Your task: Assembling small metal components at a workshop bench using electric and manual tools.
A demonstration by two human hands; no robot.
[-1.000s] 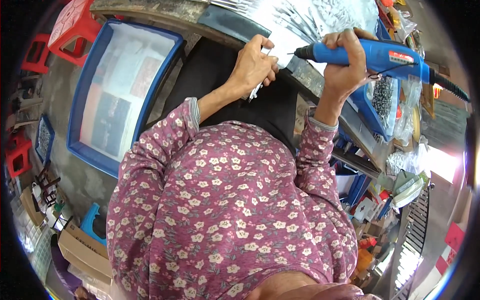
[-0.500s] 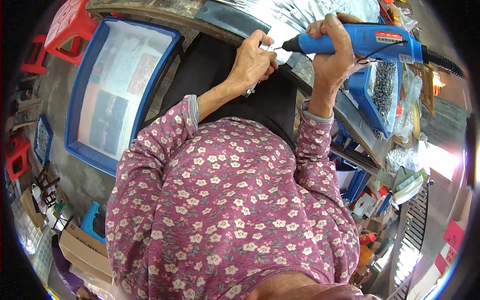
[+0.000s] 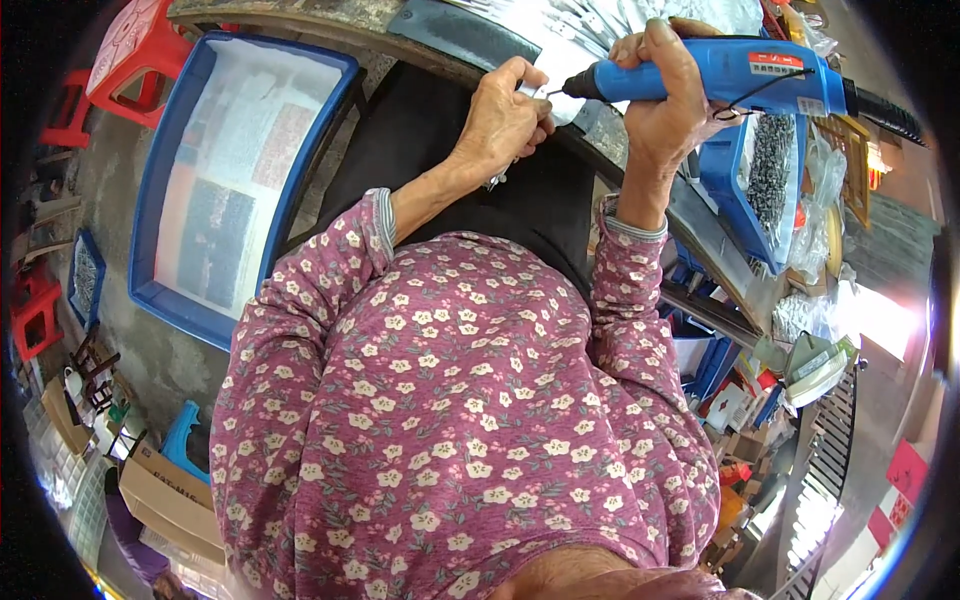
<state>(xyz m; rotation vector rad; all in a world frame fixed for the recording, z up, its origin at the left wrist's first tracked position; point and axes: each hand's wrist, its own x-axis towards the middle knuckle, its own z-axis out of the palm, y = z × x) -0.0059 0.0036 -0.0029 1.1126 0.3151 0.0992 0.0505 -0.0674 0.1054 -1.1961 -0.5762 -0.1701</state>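
Observation:
My right hand [image 3: 668, 105] is wrapped round a blue electric screwdriver [image 3: 735, 78], which lies nearly level and points left. Its thin bit reaches a small silvery metal part [image 3: 533, 91] pinched in my left hand [image 3: 500, 125]. Fingers hide most of that part, and whether the bit sits in a screw cannot be made out. A bit of metal [image 3: 497, 181] pokes out below my left palm. Both hands are at the near edge of the workbench [image 3: 455, 68], above my dark-trousered lap. Past the screwdriver, several long silvery metal strips [image 3: 590, 25] lie on the bench.
A large blue-rimmed tray [image 3: 150, 220] stands at the left, near red plastic stools [image 3: 135, 60]. To the right, a blue bin [image 3: 722, 165] holds many small dark and silvery pieces. The screwdriver's black cable [image 3: 888, 113] runs off right. A cardboard box [image 3: 170, 495] is at lower left.
The screwdriver and my right hand have shifted very slightly, with the front of the tool a little higher in the picture. My left hand stays almost still, keeping its pinch on the metal part.

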